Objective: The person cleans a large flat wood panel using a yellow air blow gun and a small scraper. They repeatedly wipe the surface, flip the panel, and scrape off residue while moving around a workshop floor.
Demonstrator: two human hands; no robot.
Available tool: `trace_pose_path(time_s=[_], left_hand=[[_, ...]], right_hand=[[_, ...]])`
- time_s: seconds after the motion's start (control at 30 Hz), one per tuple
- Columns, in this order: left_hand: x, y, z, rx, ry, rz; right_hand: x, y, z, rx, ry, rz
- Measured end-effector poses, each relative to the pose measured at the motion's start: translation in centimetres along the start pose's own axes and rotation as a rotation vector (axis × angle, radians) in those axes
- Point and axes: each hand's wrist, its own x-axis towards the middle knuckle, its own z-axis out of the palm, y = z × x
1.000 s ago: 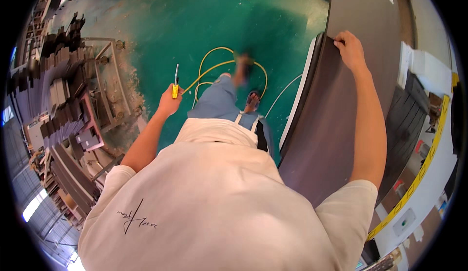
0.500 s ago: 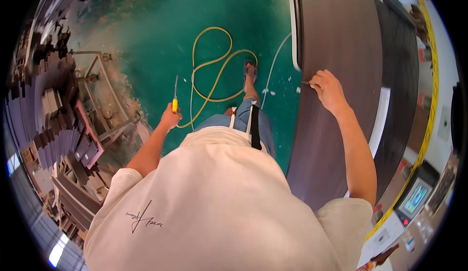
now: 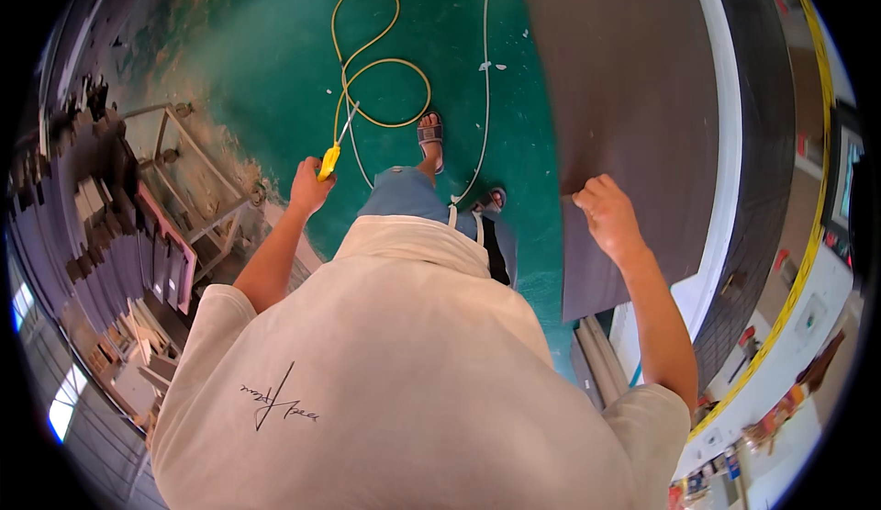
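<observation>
While stacked boards [image 3: 119,253] stand at far left, your left hand [image 3: 312,187] grips a yellow air gun [image 3: 329,161], its nozzle now tilting rightward. Beyond it, yellow hose [image 3: 429,89] loops over green floor [image 3: 266,78]. Farther right, the brown board's [image 3: 633,115] near end has come into view, within your right hand's [image 3: 611,218] reach; whether those curled fingers pinch its left edge, you can't tell. Yellow tape [image 3: 813,235] borders the far right.

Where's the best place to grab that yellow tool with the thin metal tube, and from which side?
Probably by its yellow body, coming from the wearer's side, as the left hand does. That part is the thicker one; the slim metal tube points away, slanting right, and looks too thin for a firm grip.
</observation>
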Motion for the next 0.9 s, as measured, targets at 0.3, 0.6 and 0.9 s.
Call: trace_pose_path(time_s=[0.3, 0.6, 0.9], left_hand=[[-11.1, 19.7, -3.4, -0.046, 0.041, 0.385], [-26.4, 35.6, -5.2, 0.693, -0.251, 0.935], [-33.8, 52.5, -5.1, 0.822, 0.055, 1.226]], right_hand=[[-28.1, -5.5, 9.3, -0.006, 0.017, 0.057], [-37.6, -8.1, 16.1, 0.773, 0.72, 0.867], [-32.1, -7.6, 14.7, 1.405, 1.114, 0.739]])
